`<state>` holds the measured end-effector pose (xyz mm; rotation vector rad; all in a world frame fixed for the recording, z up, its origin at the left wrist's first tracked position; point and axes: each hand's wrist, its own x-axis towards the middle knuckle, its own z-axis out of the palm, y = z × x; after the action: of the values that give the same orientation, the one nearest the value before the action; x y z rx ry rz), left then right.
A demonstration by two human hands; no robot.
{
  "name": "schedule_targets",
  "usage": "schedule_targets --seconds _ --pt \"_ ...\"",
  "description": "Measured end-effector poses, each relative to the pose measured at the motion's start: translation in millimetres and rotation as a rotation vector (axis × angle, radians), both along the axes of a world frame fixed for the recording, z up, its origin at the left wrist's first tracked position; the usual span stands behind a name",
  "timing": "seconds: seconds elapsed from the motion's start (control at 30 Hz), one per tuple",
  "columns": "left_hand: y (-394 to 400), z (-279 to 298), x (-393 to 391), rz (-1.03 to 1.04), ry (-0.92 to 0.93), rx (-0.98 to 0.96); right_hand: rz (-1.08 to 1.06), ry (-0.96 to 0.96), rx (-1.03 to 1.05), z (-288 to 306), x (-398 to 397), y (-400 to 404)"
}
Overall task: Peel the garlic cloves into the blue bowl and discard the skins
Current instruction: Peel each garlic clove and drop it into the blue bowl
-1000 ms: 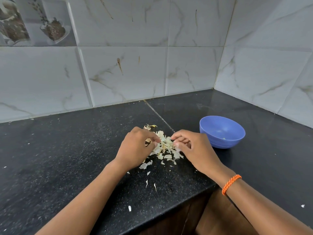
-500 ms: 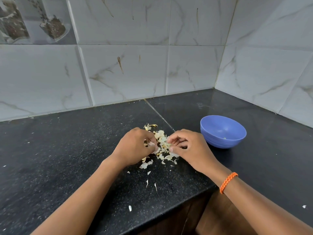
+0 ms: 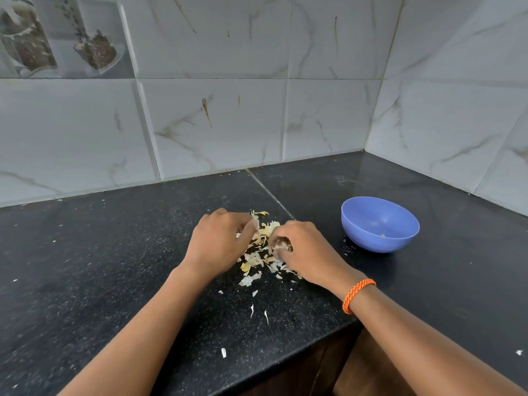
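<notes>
Both hands, left hand and right hand, curled pinching garlic skins near counter front edge.

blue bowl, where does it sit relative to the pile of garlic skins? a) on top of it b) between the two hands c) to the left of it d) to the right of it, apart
d: the blue bowl stands on the black countertop to the right of the pile of garlic skins, apart from it, beyond the right hand; the left hand is on the pile's other side.
</notes>
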<state>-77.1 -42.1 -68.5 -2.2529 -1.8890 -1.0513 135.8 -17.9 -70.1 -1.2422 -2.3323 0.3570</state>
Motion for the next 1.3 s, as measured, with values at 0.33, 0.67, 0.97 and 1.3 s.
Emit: schedule_targets --seconds 0.33,0.67,0.97,1.3 --pt "4 -2 4 -0.214 -0.206 -0.121 0.045 0.501 -0.167 10 -2 0" --pt "8 -6 1 -0.091 -0.202 -0.075 0.013 0.448 -0.125 7 -5 -8" --pt "7 -10 9 -0.098 -0.249 0.007 -0.078 0.596 -0.172 2 -5 -8" --pt "-1 -3 21 -0.314 -0.401 -0.059 -0.176 0.796 -0.126 -8 -17 -12"
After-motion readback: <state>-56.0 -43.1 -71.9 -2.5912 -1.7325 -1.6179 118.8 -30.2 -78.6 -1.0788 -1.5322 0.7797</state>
